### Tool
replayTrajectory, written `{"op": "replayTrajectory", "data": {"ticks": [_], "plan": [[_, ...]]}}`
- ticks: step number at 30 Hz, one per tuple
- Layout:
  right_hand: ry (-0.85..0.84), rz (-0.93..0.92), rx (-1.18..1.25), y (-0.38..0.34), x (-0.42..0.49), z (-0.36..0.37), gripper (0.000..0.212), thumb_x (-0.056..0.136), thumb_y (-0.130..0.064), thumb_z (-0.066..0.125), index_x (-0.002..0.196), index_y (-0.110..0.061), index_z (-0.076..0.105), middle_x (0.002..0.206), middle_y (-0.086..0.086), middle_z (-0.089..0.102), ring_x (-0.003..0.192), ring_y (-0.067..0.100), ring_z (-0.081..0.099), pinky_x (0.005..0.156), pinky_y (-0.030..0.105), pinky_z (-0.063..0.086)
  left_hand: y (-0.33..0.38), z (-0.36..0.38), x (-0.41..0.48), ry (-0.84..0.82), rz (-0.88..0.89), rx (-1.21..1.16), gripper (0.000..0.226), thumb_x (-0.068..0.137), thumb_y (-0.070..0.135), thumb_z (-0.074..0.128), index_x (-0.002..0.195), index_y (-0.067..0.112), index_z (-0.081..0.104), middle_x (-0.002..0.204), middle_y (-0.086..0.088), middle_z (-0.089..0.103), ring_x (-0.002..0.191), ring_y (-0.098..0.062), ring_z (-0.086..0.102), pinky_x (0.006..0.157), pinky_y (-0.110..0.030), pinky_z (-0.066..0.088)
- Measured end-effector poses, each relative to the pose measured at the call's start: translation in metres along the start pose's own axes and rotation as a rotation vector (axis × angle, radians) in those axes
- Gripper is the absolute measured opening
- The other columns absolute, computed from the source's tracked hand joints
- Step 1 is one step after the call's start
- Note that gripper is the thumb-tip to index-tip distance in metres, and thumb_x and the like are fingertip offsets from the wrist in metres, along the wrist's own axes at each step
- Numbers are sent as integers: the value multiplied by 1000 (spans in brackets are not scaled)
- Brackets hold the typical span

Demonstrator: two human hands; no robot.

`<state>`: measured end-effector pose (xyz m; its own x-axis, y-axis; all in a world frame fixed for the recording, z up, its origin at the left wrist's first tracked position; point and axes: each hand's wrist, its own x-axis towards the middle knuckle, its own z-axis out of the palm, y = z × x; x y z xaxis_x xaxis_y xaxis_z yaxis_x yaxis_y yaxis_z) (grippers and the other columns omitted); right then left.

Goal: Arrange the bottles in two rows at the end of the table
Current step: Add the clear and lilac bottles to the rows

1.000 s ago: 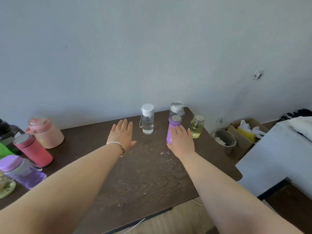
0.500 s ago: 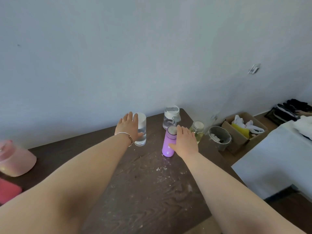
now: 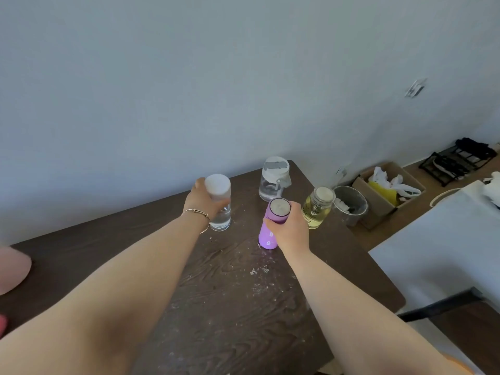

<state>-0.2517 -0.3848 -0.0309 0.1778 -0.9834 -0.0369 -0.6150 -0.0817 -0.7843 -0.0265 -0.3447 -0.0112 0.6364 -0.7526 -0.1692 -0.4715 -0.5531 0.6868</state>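
My left hand (image 3: 201, 203) is wrapped around a clear bottle with a white cap (image 3: 219, 201), which stands on the dark wooden table (image 3: 230, 293). My right hand (image 3: 290, 228) grips a purple bottle (image 3: 267, 235) near its top, just right of the clear one. Behind them, at the table's far corner, stands a clear jug-shaped bottle with a white flip lid (image 3: 273, 178). A small glass jar of yellowish liquid (image 3: 317, 208) stands by the right edge, close to my right hand.
A pink container (image 3: 12, 269) shows at the left edge of the table. Off the table's right end sit a metal bucket (image 3: 350, 208), a cardboard box with bags (image 3: 387, 190), a shoe rack (image 3: 460, 161) and a white surface (image 3: 446, 244). A grey wall runs behind.
Both hands have closed on their bottles: the left now grips the clear bottle, the right grips the purple one. The view has shifted right, and the bottles at the left have left the frame.
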Motion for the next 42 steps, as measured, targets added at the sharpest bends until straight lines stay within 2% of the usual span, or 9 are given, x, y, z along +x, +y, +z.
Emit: {"op": "replayTrajectory", "data": {"ticks": [5, 16, 23, 27, 32, 36, 39, 42], "plan": [[-9, -15, -26, 1, 2, -2, 67, 75, -31, 84, 128, -16, 47, 119, 2, 61, 110, 23, 61, 91, 44, 55, -4, 3, 2, 53, 12, -77, 75, 68, 43, 79, 129, 19, 42, 112, -11, 61, 101, -34, 58, 82, -41, 51], [-22, -44, -9, -22, -9, -14, 68, 76, -33, 83, 129, -17, 43, 123, 2, 60, 113, 23, 59, 92, 41, 54, -6, -11, -33, 66, 25, -94, 74, 66, 48, 80, 125, 20, 45, 110, -8, 63, 97, -31, 58, 76, -35, 48], [-42, -123, 12, -43, -47, -28, 65, 75, -33, 83, 126, -18, 46, 121, 3, 62, 111, 26, 60, 90, 40, 53, -7, -48, -92, 128, 49, -118, 69, 68, 46, 79, 122, 18, 46, 105, -7, 62, 95, -31, 58, 77, -37, 51], [-63, -158, 53, -52, -80, -31, 63, 73, -35, 84, 123, -21, 47, 119, 2, 63, 107, 25, 61, 87, 39, 53, -18, -72, -138, 171, 37, -135, 67, 67, 44, 79, 120, 19, 47, 100, -5, 60, 92, -31, 58, 75, -42, 56], [-116, -172, 136, -51, -133, -30, 61, 72, -33, 84, 121, -26, 49, 112, -6, 62, 102, 21, 61, 80, 30, 49, -44, -95, -202, 231, -11, -152, 64, 66, 41, 80, 118, 22, 47, 102, -4, 58, 93, -30, 58, 74, -44, 57], [-166, -154, 189, -56, -169, -25, 61, 71, -31, 84, 121, -26, 50, 109, -8, 62, 101, 20, 62, 81, 38, 55, -65, -111, -243, 278, -45, -192, 61, 65, 39, 78, 117, 26, 47, 99, 1, 58, 92, -29, 60, 72, -44, 57], [-187, -169, 199, -62, -191, -18, 62, 72, -29, 84, 123, -24, 50, 112, -5, 64, 102, 20, 62, 81, 31, 50, -79, -125, -269, 307, -83, -204, 64, 66, 40, 77, 120, 26, 47, 100, 1, 58, 90, -29, 60, 71, -45, 58], [-203, -187, 185, -72, -214, -9, 63, 72, -30, 84, 124, -24, 49, 112, -5, 63, 102, 20, 61, 80, 30, 48, -96, -140, -292, 326, -115, -218, 64, 66, 41, 76, 121, 26, 46, 103, -1, 59, 89, -31, 62, 72, -46, 58]]}}
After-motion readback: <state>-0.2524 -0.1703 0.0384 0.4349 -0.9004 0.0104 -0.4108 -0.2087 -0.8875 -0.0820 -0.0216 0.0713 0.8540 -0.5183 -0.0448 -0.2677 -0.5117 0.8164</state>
